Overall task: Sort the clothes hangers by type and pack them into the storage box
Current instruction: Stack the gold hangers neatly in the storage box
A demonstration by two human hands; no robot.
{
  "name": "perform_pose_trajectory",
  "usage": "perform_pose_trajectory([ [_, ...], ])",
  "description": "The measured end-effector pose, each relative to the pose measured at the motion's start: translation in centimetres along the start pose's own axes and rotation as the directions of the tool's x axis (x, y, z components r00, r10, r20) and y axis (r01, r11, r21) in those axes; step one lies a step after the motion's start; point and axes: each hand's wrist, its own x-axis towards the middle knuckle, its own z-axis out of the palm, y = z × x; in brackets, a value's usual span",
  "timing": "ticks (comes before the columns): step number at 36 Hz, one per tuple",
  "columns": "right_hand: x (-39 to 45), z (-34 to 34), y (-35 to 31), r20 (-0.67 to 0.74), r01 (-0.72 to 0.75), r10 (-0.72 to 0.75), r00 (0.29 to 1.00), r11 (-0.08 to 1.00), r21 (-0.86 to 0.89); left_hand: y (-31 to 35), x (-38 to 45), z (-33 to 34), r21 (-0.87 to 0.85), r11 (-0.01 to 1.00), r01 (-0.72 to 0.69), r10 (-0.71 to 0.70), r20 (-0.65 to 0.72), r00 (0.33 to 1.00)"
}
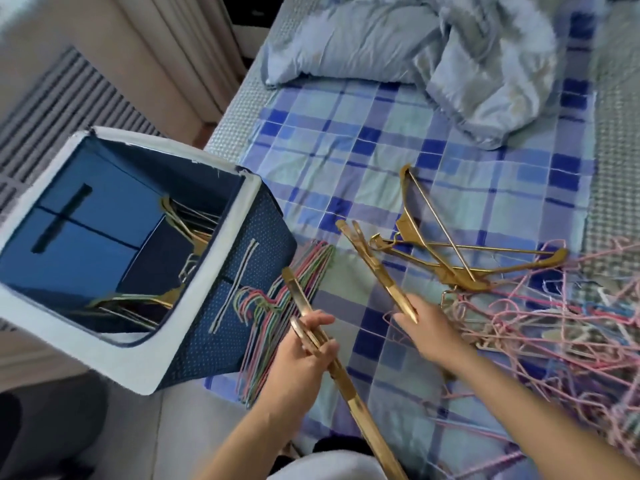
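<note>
A gold hanger (332,362) is gripped by the left hand (304,355), fingers curled round its middle. A second gold hanger (377,271) is pinched at its near end by the right hand (429,334). Two more gold hangers (446,244) are seen crossed on the checked sheet (363,161), beside a tangle of pink wire hangers (554,327). A coloured wire bundle (277,306) is leaned against the blue storage box (239,292), in which further gold hangers (180,223) are held.

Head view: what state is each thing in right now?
Storage box: open, tilted, gold hangers inside.
Left hand: gripping gold hangers.
Right hand: holding one gold hanger.
Coloured wire hangers: stacked beside box.
Pink wire hangers: tangled on bed.
</note>
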Motion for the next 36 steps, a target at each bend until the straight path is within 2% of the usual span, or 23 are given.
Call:
perform_pose_trajectory([
  [3,-4.9,-1.3,-2.6,-0.042,0.068,-0.063,0.997,0.991,0.118,1.1,-0.1,0.1,-0.021,0.999,-0.031,0.032,0.009,0.999],
  [7,-9.8,-1.9,-5.9,-0.039,0.183,-0.179,0.983,0.967,0.175,3.9,0.7,0.9,-0.054,0.985,-0.162,0.164,0.026,0.986],
  [11,-12.4,-2.3,-8.7,-0.067,0.248,-0.242,0.968,0.96,0.126,7.4,1.6,1.7,-0.143,0.948,-0.285,0.295,0.055,0.954],
  [17,-13.4,-2.9,-11.0,-0.08,0.262,-0.267,0.96,0.963,-0.067,11.6,0.8,0.2,-0.296,0.902,-0.316,0.364,0.126,0.923],
  [22,-14.1,-1.3,-14.9,-0.114,0.326,-0.338,0.934,0.939,-0.108,13.6,-0.9,-3.7,-0.297,0.892,-0.34,0.409,0.217,0.886],
  [29,-15.3,2.2,-22.2,-0.117,0.314,-0.313,0.942,0.949,-0.012,15.8,-1.5,-10.6,-0.354,0.852,-0.386,0.497,0.315,0.808],
  [34,-15.4,6.2,-29.7,-0.14,0.334,-0.328,0.934,0.942,0.024,18.6,-1.4,-17.5,-0.37,0.797,-0.477,0.588,0.294,0.754],
  [36,-14.1,9.2,-34.7,-0.14,0.34,-0.336,0.931,0.94,0.005,20.4,-0.5,-22.8,-0.382,0.776,-0.501,0.609,0.25,0.753],
])
